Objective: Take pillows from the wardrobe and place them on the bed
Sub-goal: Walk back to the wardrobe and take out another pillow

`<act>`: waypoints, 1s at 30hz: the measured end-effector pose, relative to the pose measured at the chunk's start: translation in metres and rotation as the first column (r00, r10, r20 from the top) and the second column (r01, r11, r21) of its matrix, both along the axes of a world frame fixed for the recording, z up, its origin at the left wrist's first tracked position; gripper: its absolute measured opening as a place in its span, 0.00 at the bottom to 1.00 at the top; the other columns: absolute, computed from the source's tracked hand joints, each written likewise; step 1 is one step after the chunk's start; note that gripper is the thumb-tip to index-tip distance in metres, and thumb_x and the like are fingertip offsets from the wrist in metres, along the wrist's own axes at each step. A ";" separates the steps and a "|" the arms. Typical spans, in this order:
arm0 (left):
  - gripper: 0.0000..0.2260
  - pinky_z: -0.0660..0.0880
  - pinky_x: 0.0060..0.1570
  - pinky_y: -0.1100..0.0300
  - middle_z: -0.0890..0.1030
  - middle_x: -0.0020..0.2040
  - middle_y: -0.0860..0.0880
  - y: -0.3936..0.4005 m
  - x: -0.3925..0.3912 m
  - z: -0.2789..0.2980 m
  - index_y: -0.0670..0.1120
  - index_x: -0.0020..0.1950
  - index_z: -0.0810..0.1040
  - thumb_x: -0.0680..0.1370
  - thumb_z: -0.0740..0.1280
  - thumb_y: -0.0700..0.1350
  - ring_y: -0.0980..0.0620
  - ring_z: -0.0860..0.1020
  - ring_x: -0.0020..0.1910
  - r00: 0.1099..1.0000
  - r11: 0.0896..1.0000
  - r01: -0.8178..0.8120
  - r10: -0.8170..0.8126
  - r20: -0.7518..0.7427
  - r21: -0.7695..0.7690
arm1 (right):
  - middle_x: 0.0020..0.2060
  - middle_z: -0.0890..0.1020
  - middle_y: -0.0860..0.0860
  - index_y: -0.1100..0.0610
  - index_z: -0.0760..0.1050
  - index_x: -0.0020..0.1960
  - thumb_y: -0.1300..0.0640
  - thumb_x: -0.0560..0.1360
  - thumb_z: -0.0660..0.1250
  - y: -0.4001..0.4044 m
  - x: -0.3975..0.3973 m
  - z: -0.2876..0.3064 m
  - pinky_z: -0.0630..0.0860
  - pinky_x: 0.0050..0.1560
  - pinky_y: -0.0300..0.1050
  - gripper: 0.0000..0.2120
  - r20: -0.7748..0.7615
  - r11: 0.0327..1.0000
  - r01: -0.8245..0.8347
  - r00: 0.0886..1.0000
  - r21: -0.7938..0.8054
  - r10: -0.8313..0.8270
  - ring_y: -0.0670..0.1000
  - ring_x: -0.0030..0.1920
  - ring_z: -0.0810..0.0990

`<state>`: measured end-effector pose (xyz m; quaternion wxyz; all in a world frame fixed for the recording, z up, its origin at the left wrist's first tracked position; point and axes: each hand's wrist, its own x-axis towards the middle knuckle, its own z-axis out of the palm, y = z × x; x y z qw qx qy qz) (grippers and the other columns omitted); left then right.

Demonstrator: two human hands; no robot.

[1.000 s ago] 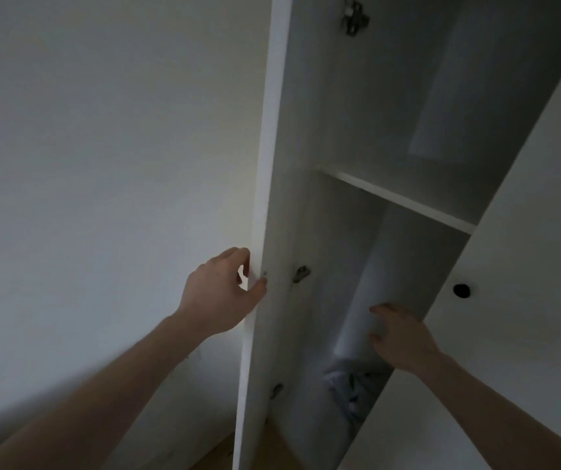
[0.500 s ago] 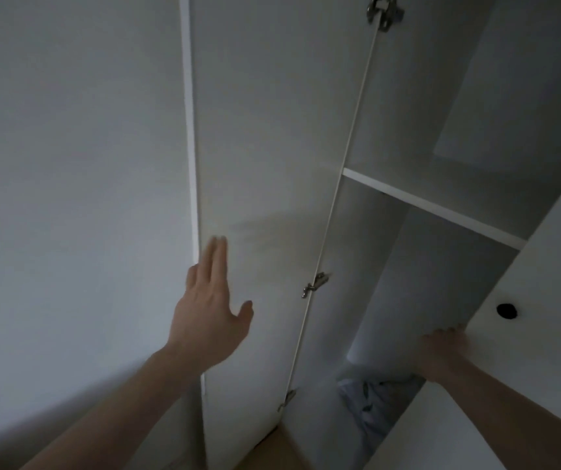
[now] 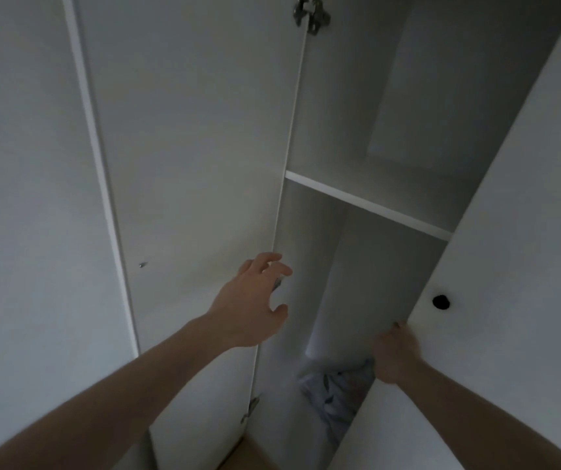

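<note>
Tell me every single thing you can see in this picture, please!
left wardrobe door: one, white, swung wide open on the left
right wardrobe door: one, white, on the right, only partly open
knob hole: one, dark, round, in the right door
shelf: one, white, across the inside of the wardrobe
hinges: metal, one at the top, one low down on the left door
crumpled fabric: one pale bluish heap, low inside; too dim to tell if it is a pillow
wall: white, left of the wardrobe
floor: wooden strip at the bottom
left hand: one, fingers spread, reaching toward the opening
right hand: one, grips the right door's edge
</note>
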<state>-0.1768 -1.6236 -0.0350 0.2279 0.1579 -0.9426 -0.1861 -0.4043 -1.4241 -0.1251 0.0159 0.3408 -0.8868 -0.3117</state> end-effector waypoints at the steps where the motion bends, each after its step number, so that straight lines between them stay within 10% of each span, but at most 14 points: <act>1: 0.25 0.74 0.63 0.50 0.62 0.75 0.55 -0.001 -0.006 0.000 0.55 0.70 0.69 0.73 0.69 0.50 0.51 0.66 0.69 1.000 1.000 0.021 -0.021 0.009 -0.004 | 0.75 0.66 0.58 0.57 0.69 0.73 0.47 0.78 0.61 0.000 0.002 0.000 0.51 0.78 0.55 0.26 -0.011 1.000 -0.018 1.000 0.013 0.018 0.62 0.76 0.60; 12: 0.26 0.73 0.64 0.51 0.64 0.75 0.53 -0.008 -0.046 -0.018 0.53 0.70 0.70 0.72 0.70 0.50 0.47 0.68 0.69 0.985 0.990 0.144 -0.142 0.098 -0.014 | 0.66 0.76 0.55 0.54 0.73 0.68 0.49 0.79 0.59 -0.017 0.054 0.002 0.65 0.67 0.54 0.20 -0.002 0.989 0.049 0.999 0.140 -0.049 0.59 0.67 0.73; 17: 0.26 0.71 0.66 0.50 0.67 0.73 0.52 -0.004 -0.059 -0.022 0.52 0.69 0.71 0.71 0.71 0.49 0.46 0.67 0.70 0.978 0.981 0.196 -0.195 0.073 -0.011 | 0.62 0.77 0.54 0.54 0.76 0.65 0.52 0.78 0.62 -0.031 0.080 -0.009 0.72 0.46 0.51 0.17 0.172 0.968 0.186 0.961 0.170 -0.215 0.57 0.61 0.76; 30: 0.26 0.73 0.63 0.51 0.76 0.64 0.48 0.007 -0.071 -0.092 0.50 0.66 0.75 0.68 0.66 0.53 0.45 0.75 0.63 0.900 0.937 0.334 -0.348 0.263 0.098 | 0.65 0.77 0.61 0.63 0.74 0.67 0.60 0.82 0.59 0.016 0.136 -0.048 0.72 0.63 0.55 0.16 0.457 0.972 0.222 0.874 -0.075 -0.165 0.62 0.66 0.76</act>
